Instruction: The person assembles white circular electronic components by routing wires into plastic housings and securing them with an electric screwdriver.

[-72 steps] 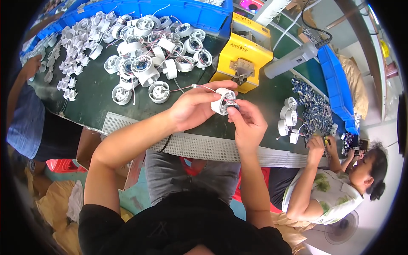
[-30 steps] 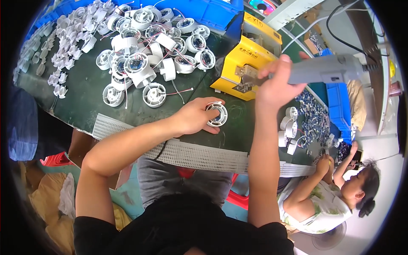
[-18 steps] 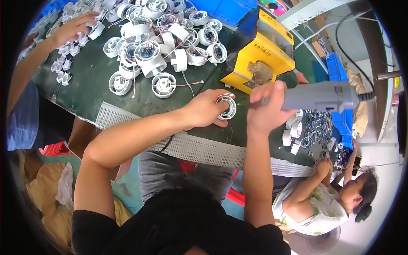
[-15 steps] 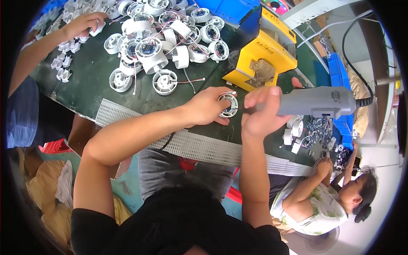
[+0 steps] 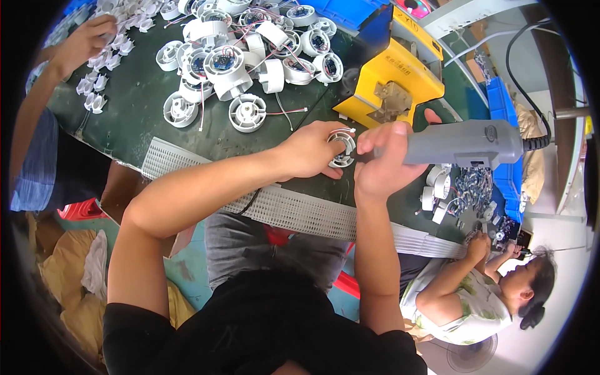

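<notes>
My left hand (image 5: 307, 152) is closed around the side of a small round white plastic housing (image 5: 342, 164), whose open face is turned toward the right. A short wire with a white plug sticks out at its top. In my right hand (image 5: 382, 165) lies a thick grey electric screwdriver (image 5: 459, 144), held nearly level, its cord leaving at the right end. The driver's nose points left into the housing's face; fingers partly cover the bit, so contact with a screw cannot be made out.
Many white housings with wires (image 5: 226, 65) are heaped beyond my hands. A yellow-and-black machine (image 5: 400, 65) stands at the back right, blue bins (image 5: 347, 12) behind. Far left, a co-worker's hand (image 5: 84, 47) is over small white parts (image 5: 97, 81). Another person (image 5: 456, 297) works at right.
My right hand has brought the screwdriver left, closing the gap to the housing. The co-worker's hand at the far left has drawn back leftward. The view has shifted slightly.
</notes>
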Available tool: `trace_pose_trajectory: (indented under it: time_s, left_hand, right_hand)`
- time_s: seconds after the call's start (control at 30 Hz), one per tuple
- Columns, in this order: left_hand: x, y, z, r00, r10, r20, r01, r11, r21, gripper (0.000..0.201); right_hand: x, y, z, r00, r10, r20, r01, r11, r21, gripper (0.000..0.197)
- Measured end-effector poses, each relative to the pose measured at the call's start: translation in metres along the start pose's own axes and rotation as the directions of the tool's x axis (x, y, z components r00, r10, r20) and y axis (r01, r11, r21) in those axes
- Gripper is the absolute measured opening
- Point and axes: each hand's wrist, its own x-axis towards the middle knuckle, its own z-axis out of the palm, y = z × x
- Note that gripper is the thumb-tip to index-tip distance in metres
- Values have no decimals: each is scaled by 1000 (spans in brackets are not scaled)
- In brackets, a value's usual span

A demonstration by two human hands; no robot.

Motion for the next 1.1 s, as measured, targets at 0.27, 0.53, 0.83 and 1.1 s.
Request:
trace_pose_trajectory:
  time_s: [0.27,0.53,0.83,1.1]
  left_hand:
    - [-1,4,1,1000,-28,11,28,1000,-1,29]
    - [-1,2,2,1000,-5,-6,5,1000,16,35]
    - [1,2,1,1000,15,10,-15,1000,12,36]
    - [0,4,2,999,-46,2,46,999,-1,29]
  right_hand:
    - [-1,-3,0,999,36,-23,-35,998,45,45]
    - [-2,2,-5,999,29,-14,-28,996,79,43]
    - [-1,2,-5,1000,19,-5,-18,991,130,42]
    - [8,-12,-4,998,25,-56,-17,990,141,46]
